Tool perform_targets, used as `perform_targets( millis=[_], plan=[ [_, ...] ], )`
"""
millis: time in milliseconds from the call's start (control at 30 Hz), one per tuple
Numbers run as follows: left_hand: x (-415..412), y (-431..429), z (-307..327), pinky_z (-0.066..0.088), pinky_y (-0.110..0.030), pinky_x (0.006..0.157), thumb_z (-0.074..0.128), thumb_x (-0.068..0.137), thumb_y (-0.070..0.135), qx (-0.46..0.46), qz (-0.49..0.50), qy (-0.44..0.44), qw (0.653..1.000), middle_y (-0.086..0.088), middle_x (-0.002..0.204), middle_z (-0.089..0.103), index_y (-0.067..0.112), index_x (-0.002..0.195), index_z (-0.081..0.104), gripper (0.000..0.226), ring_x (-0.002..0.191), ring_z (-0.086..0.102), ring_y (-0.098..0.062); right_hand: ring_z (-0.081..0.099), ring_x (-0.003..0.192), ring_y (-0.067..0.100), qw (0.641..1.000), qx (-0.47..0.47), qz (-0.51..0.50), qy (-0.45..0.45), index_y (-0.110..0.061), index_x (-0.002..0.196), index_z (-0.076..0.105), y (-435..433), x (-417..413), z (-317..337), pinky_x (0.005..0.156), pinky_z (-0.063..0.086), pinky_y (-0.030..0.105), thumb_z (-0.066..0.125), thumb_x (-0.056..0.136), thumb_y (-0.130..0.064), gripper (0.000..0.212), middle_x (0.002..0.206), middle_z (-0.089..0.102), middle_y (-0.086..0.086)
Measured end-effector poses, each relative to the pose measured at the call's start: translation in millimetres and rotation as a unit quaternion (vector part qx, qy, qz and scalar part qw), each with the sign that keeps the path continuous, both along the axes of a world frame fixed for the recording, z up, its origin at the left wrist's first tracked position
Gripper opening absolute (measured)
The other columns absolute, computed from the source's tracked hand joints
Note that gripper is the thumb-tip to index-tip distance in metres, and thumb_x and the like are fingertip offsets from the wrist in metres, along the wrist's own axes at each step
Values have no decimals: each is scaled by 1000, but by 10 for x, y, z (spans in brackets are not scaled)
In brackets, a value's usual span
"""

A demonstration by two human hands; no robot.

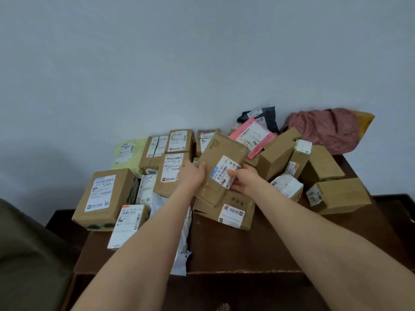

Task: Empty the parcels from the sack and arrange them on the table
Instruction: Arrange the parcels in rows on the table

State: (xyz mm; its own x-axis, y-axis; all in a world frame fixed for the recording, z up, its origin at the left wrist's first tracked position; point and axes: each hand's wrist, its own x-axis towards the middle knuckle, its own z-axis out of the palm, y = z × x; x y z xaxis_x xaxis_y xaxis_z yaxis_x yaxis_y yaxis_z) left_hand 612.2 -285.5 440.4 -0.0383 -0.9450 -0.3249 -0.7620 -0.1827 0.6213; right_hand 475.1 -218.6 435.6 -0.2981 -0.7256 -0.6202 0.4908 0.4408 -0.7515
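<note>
Parcels (pixel 177 142) crowd the back of a dark brown counter (pixel 247 243), mostly cardboard boxes w/ white labels. One brown box (pixel 221 169) is held tilted above the pile, centre of view, btwn both hands. Left hand (pixel 193 173) grips its left edge, fingers curled round it. Right hand (pixel 243 180) grips the lower right edge, thumb on the label. Red sack (pixel 325 129) lies crumpled at back right against the wall (pixel 202 63), well apart from the hands. Pink mailer (pixel 251 135) sits just behind the held box; yellow-green mailer (pixel 126 153) at far left.
</note>
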Motion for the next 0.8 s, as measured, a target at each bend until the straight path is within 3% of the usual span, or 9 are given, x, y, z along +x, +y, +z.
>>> perform_targets(
  millis=[133,200,267,367,400,500,567,667,800],
  plan=[
    [-18,-45,376,38,-49,107,56,86,54,-55,45,117,991,-15,149,35,9,150,15,88,133,39,-34,64,86,26,994,-77,-68,-37,-2,123,50,-58,-107,432,54,58,35,52,92,8,32,122,62,19],
    [-53,-34,547,39,-44,106,60,86,51,-38,58,185,980,-14,149,36,7,150,15,89,133,41,-33,64,96,31,988,-97,-100,-70,1,125,51,-83,-174,593,48,57,31,51,93,8,33,122,61,20],
    [-114,0,701,48,-42,95,60,88,45,5,29,240,970,-12,138,50,7,145,30,74,120,53,-29,61,110,35,983,-113,-106,-94,3,125,51,-68,-221,757,61,60,34,51,94,7,32,121,62,18],
    [-229,35,858,57,-39,77,59,92,28,32,-9,303,952,-11,123,61,9,130,48,44,99,63,-24,62,109,36,984,-123,-79,-103,3,122,54,-12,-294,922,91,53,46,54,93,3,29,121,63,23],
    [-259,39,905,58,-39,74,58,93,23,31,-5,317,948,-13,122,61,8,128,50,39,96,64,-24,64,104,35,985,-121,-71,-100,1,117,56,33,-317,982,87,54,44,56,93,2,24,117,64,23],
    [-312,46,1041,60,-40,70,56,94,17,19,-1,346,938,-14,115,62,3,128,50,37,90,66,-26,69,83,27,989,-105,-64,-79,-3,109,59,179,-427,1114,56,59,34,62,91,-6,18,96,70,17],
    [-340,36,1118,59,-38,70,55,95,16,-8,-12,342,940,-14,116,62,4,131,47,39,90,66,-27,69,69,21,992,-88,-78,-51,-5,106,59,252,-539,1156,56,59,30,62,93,-16,18,81,71,12],
    [-358,64,1238,56,-31,65,56,94,10,-22,-36,371,928,-10,106,63,12,126,47,33,82,65,-20,65,74,23,988,-78,-131,-26,-8,111,56,309,-726,1177,86,56,39,55,95,-40,35,86,65,13],
    [-383,97,1322,53,-31,75,53,86,-14,-39,-92,399,912,-7,98,65,13,113,55,39,92,62,-23,68,89,39,969,-129,-182,-110,-17,132,44,404,-932,1214,80,56,49,43,87,-70,69,117,60,27]
  ],
)
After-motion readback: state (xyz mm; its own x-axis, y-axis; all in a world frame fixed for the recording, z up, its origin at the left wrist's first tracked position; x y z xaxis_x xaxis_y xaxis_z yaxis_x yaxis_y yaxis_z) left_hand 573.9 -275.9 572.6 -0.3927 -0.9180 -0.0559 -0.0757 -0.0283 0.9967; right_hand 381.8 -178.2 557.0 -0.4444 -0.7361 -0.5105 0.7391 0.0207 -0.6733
